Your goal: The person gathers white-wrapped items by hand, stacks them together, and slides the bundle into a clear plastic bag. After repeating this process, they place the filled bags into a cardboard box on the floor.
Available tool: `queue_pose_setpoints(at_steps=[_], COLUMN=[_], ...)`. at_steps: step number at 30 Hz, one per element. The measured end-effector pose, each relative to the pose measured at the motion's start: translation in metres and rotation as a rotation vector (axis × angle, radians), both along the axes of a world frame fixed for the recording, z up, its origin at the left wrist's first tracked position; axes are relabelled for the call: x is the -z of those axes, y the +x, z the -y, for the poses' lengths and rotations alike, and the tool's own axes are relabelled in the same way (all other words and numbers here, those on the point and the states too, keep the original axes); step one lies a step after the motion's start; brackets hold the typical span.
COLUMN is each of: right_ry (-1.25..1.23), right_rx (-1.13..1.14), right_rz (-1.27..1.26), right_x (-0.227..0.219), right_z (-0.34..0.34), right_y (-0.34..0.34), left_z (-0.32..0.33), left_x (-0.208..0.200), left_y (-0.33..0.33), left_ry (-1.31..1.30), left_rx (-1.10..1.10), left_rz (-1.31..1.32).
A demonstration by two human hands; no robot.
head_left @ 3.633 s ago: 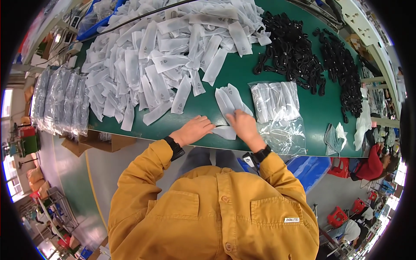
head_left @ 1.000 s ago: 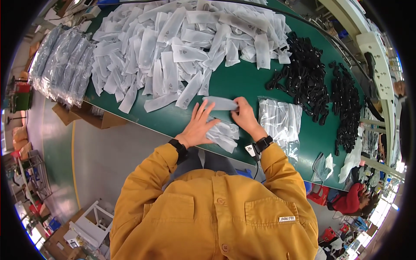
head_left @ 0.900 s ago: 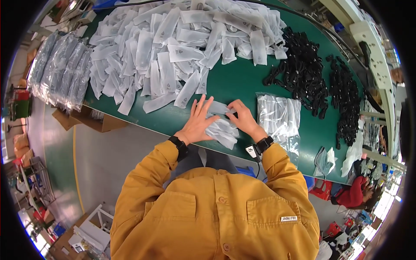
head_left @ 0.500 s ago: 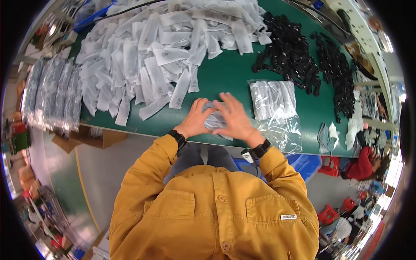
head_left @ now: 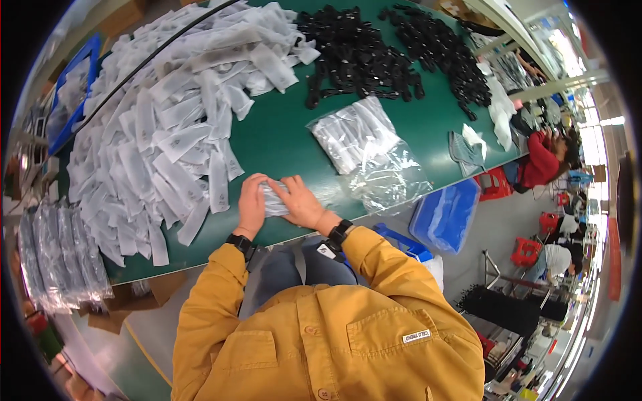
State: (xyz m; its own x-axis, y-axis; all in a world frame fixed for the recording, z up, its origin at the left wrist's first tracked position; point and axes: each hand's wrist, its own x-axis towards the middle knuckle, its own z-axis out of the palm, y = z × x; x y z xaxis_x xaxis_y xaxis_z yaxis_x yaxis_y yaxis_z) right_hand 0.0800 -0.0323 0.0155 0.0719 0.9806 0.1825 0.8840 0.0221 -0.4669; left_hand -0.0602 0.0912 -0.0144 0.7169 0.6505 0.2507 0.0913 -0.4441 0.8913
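At the table's near edge, my left hand (head_left: 251, 204) grips the left end of a small stack of frosted plastic pouches (head_left: 273, 199), its fingers curled over the far side. My right hand (head_left: 302, 203) closes on the right end, thumb and fingertips on the pouches. Both hands partly cover the stack, so its contents cannot be made out. Beyond and to the right lies a clear plastic bag (head_left: 354, 137) packed with similar pouches, its loose mouth spread toward me. A large heap of frosted pouches (head_left: 177, 127) lies to the left of my hands.
Coiled black cables (head_left: 361, 57) form a pile on the green table (head_left: 274, 137), with another dark row (head_left: 438, 50) beside it. Filled clear bags (head_left: 60, 250) line the left end. A blue bin (head_left: 445, 214) stands below the right edge. A person in red (head_left: 538, 160) sits farther right.
The view has turned, so the table's contents appear shifted left and tilted. My right hand's spread fingers have come down and closed on the stack; my left hand still holds its left end.
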Motion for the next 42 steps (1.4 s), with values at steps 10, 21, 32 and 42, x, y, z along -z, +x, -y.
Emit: queue_pose_setpoints(at_steps=[10, 21, 32, 42], right_ry=[-0.136, -0.063, -0.095, 0.099], right_rx=[0.326, 0.703, 0.386, 0.45], right_rz=[-0.694, -0.882, -1.159, -0.554], right_x=[-0.094, -0.057, -0.033, 0.002], right_z=[0.215, 0.285, 0.142, 0.065], right_y=[0.059, 0.119, 0.161, 0.14], left_z=[0.113, 0.176, 0.159, 0.156], left_x=[-0.077, -0.051, -0.107, -0.111], left_y=[0.063, 0.172, 0.146, 0.137], left_ry=[0.302, 0.28, 0.165, 0.056], left_rx=[0.144, 0.319, 0.069, 0.025], left_rz=[0.018, 0.028, 0.212, 0.184])
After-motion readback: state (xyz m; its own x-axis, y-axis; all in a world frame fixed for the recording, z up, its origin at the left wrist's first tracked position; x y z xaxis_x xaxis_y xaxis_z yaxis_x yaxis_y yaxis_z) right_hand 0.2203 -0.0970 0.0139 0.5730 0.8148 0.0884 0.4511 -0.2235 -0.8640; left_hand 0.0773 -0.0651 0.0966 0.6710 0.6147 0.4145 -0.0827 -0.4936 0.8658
